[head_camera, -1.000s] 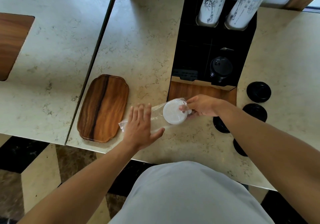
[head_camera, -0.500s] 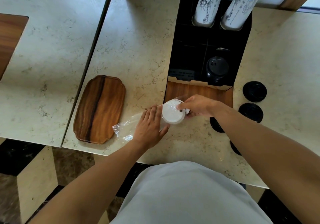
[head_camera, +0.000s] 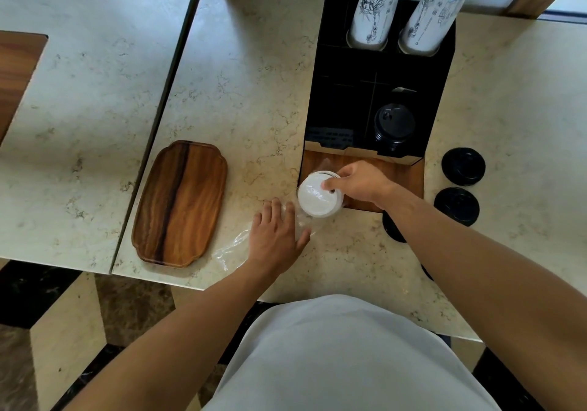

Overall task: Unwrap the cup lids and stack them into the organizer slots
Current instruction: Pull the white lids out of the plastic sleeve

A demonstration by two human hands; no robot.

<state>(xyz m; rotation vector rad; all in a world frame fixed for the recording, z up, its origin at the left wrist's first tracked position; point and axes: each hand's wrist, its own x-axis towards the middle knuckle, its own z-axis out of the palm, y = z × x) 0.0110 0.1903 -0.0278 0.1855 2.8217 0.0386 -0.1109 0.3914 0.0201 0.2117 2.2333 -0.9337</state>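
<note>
My right hand (head_camera: 360,182) grips a stack of white cup lids (head_camera: 317,196) by its top edge, just in front of the black organizer (head_camera: 333,93). The stack's far end still sits in a clear plastic wrapper (head_camera: 235,248) that trails toward the counter's front edge. My left hand (head_camera: 276,237) lies flat on that wrapper with its fingers spread, pressing it to the counter. A stack of black lids (head_camera: 394,125) fills the organizer's right front slot. The left front slot looks dark and I cannot tell what is in it.
Two tall sleeves of paper cups (head_camera: 376,7) (head_camera: 433,10) stand in the organizer's back slots. Loose black lids (head_camera: 463,166) (head_camera: 456,206) lie on the counter to the right, more partly hidden under my right arm. A wooden tray (head_camera: 181,202) lies to the left. A table gap (head_camera: 158,125) runs beside it.
My right hand has drawn the white lid stack up and toward the organizer, out of the wrapper. My left hand has slid forward along the wrapper and stays pressed on it.
</note>
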